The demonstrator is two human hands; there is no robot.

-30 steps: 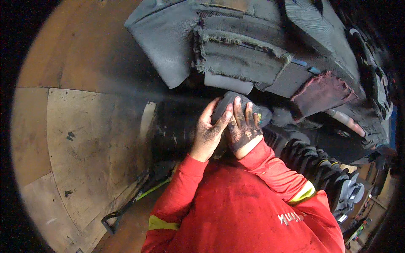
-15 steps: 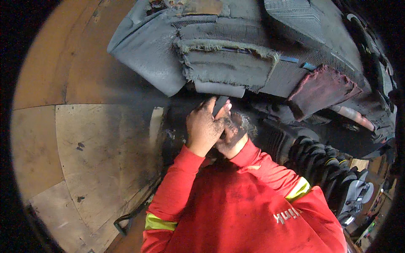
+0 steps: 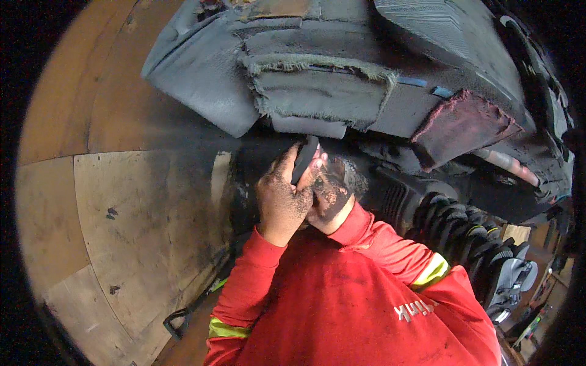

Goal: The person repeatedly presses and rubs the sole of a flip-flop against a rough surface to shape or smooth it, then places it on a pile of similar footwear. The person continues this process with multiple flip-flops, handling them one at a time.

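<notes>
A black shoe sole (image 3: 304, 161) with a curved edge is held nearly upright between my two hands, just under the dusty grey machine cover. My left hand (image 3: 278, 198) grips it from the left, with the thumb lying along its lower end. From the right my right hand (image 3: 329, 190), smeared with black dust, closes on it with bent fingers. The sole's far end reaches up beside a pale roller-like edge (image 3: 310, 126), and whether they touch I cannot tell. Shadow and fingers hide part of the sole.
Overhead hangs the patched grey cover (image 3: 323, 94) with a frayed reddish cloth flap (image 3: 467, 131). A row of black sandals (image 3: 455, 235) stands at the right, with a grey sandal (image 3: 513, 283) at its near end. Dust-stained wooden panels (image 3: 146, 226) line the left.
Both hands have shifted slightly left together with the sole. The sole has turned, so its curved edge shows more upright. The surroundings have also shifted a little left in view.
</notes>
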